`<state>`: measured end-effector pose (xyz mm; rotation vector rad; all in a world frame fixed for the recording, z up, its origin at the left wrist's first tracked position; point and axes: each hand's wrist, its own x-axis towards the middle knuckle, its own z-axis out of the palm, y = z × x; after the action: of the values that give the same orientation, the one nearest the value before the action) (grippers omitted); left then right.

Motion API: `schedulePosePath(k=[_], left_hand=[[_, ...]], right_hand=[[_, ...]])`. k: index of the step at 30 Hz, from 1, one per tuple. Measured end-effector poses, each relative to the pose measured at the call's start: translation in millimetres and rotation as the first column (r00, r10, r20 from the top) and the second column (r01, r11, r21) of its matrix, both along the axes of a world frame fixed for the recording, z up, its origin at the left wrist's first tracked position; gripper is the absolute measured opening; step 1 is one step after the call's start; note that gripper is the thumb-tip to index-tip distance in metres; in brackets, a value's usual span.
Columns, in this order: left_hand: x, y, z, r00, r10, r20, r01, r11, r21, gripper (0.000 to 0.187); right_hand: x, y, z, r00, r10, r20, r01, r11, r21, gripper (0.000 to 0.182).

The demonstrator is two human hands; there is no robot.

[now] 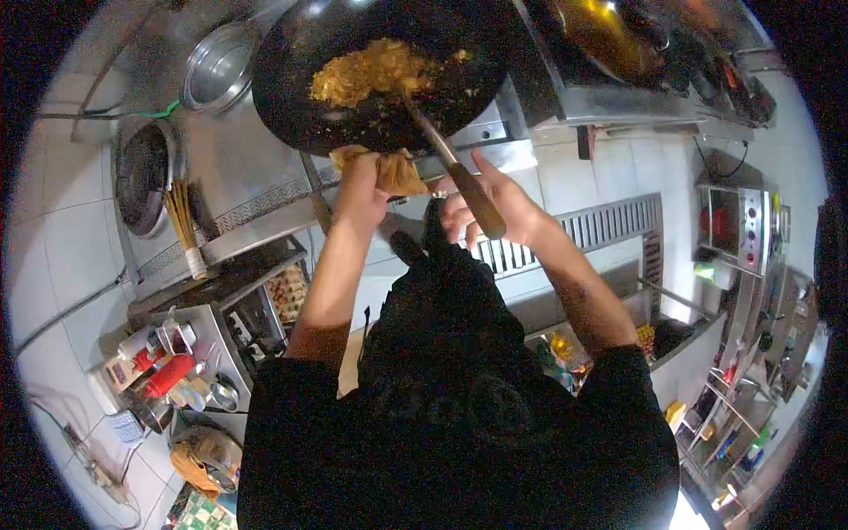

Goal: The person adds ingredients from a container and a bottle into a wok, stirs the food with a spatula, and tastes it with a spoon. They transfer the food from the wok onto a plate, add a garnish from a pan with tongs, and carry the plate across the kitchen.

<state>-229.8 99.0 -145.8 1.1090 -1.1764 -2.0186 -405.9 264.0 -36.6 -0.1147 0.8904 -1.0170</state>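
Note:
A dark wok (291, 97) sits at the top of the view with browned, shredded-looking food (362, 75) in it. My left hand (360, 184) is closed on a folded tan cloth (402, 174) at the wok's near edge; whatever the cloth wraps is hidden. From the food, a long-handled wok utensil (433, 137) slants back toward me, with a metal shaft and a wooden grip. Its head is buried in the food. Around that wooden grip, my right hand (512, 208) is loosely curled, thumb raised on one side and bent fingers on the other.
Left of the wok are a metal pot (219, 66), a round dark pan (144, 177) and a bundle of bamboo sticks (181, 216). A side table carries red bottles (170, 377). At right stand another pan (609, 35), an oven (733, 221) and metal shelving (729, 406).

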Motion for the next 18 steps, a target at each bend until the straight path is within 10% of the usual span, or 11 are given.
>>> schedulePosePath(k=[1, 3, 4, 5, 10, 11, 13, 15, 16, 17, 18], left_hand=[[-1, -8, -7, 0.988, -0.129, 0.087, 0.151, 0.933, -0.328, 0.014], [-12, -13, 12, 0.974, -0.113, -0.194, 0.122, 0.992, 0.034, 0.014], [-17, -11, 28, 0.987, 0.031, -0.16, 0.011, 0.967, 0.254, 0.015], [-21, -10, 37, 0.981, 0.167, -0.094, -0.107, 0.884, 0.455, 0.015], [-9, -2, 36, 0.971, 0.21, 0.115, -0.239, 0.864, 0.443, 0.015], [-6, -1, 38, 0.982, 0.169, 0.083, -0.188, 0.88, 0.437, 0.017], [15, -3, 13, 0.991, 0.122, 0.059, -0.135, 0.9, 0.415, 0.019], [53, -10, -72, 0.967, -0.02, 0.253, 0.079, 0.971, -0.224, 0.023], [9, -9, 40, 0.994, 0.011, 0.11, -0.071, 0.826, 0.559, 0.019], [4, -13, 55, 0.995, 0.017, 0.101, -0.07, 0.832, 0.551, 0.019], [2, -16, 63, 0.999, -0.038, 0.017, 0.019, 0.774, 0.633, 0.022]], right_hand=[[-3, 2, -12, 0.99, 0.001, -0.139, -0.014, 0.996, -0.091, 0.057], [-9, 25, -96, 0.883, -0.046, -0.468, -0.104, 0.951, -0.29, 0.042], [-1, 43, -181, 0.348, -0.121, -0.93, -0.406, 0.874, -0.266, 0.044], [5, 56, -241, -0.343, -0.294, -0.892, -0.594, 0.803, -0.037, 0.049], [-11, 87, -297, -0.165, 0.463, -0.871, -0.406, 0.773, 0.488, 0.077], [-13, 87, -292, -0.367, 0.305, -0.879, -0.347, 0.831, 0.434, 0.092], [-34, 117, -340, 0.152, 0.592, -0.791, -0.446, 0.755, 0.48, 0.084], [-55, 140, -438, 0.098, 0.819, -0.565, -0.436, 0.545, 0.716, 0.04], [-58, 125, -315, 0.142, 0.705, -0.694, -0.341, 0.693, 0.634, 0.023], [-67, 170, -385, 0.383, 0.365, -0.849, -0.265, 0.923, 0.278, 0.029], [-65, 161, -363, 0.169, 0.291, -0.942, -0.347, 0.912, 0.22, 0.041]])
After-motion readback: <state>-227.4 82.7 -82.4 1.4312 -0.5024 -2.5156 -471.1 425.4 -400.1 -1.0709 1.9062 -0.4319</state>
